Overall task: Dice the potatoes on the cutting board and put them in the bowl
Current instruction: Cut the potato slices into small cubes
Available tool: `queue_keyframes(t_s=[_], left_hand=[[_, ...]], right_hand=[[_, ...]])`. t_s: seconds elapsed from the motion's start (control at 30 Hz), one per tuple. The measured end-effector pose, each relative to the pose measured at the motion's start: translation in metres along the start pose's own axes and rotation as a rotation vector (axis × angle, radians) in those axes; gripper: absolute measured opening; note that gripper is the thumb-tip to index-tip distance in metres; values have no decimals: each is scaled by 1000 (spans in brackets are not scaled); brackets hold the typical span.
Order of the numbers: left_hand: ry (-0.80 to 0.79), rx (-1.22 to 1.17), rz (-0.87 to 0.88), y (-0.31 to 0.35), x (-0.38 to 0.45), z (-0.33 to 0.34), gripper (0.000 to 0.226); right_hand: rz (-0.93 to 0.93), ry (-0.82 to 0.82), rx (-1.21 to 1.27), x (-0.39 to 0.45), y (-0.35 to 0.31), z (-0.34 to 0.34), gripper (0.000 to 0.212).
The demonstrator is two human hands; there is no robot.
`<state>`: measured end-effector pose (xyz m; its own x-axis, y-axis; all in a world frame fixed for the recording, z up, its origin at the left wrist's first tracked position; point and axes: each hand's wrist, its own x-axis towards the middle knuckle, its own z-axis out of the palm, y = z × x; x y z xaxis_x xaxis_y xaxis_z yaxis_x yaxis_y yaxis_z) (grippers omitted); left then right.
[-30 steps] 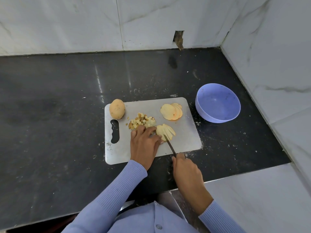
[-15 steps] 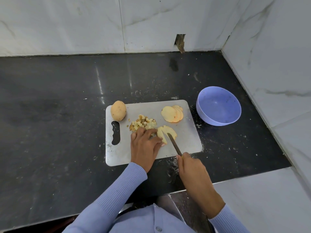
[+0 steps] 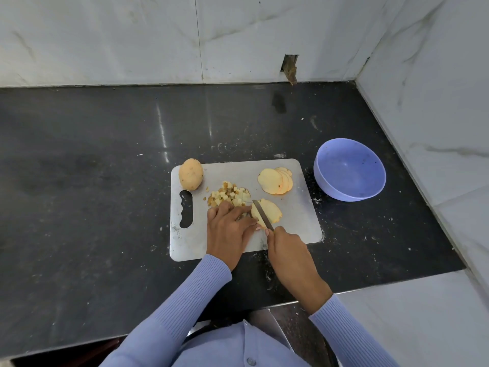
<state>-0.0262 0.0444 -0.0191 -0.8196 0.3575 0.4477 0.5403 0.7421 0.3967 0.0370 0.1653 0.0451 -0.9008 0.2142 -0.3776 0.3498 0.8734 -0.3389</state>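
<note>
A grey cutting board (image 3: pixel 296 207) lies on the black counter. A whole potato (image 3: pixel 190 174) sits at its far left corner, and beside it is a pile of small potato dice (image 3: pixel 229 195). A fan of round slices (image 3: pixel 276 180) lies at the far right. My left hand (image 3: pixel 229 227) holds down a stack of slices (image 3: pixel 270 210) near the board's middle. My right hand (image 3: pixel 287 246) grips a knife (image 3: pixel 262 213) whose blade lies across that stack. The lilac bowl (image 3: pixel 349 173) stands right of the board and looks empty.
White marble walls close the counter at the back and on the right (image 3: pixel 436 102). The black counter (image 3: pixel 92 194) stretches wide to the left of the board. Its front edge runs just below my forearms.
The knife blade has moved forward and left onto the slice stack. My right hand has come closer to my left hand. The view has shifted slightly.
</note>
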Motion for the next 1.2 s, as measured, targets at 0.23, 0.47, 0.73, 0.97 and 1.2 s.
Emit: queue_keyframes(t_s=[0.23, 0.47, 0.73, 0.97, 1.2], left_hand=[[-13, 32, 11, 1, 2, 0, 24], [15, 45, 37, 1, 2, 0, 4], [-2, 53, 27, 3, 3, -1, 6], [-22, 29, 11, 3, 2, -2, 5], [44, -23, -27, 3, -3, -3, 6]], right_hand=[[17, 6, -78, 8, -8, 6, 32], [25, -26, -127, -17, 14, 17, 30], [68, -57, -173, -44, 28, 24, 29], [57, 14, -119, -28, 24, 11, 34], [30, 22, -8, -25, 17, -3, 36]])
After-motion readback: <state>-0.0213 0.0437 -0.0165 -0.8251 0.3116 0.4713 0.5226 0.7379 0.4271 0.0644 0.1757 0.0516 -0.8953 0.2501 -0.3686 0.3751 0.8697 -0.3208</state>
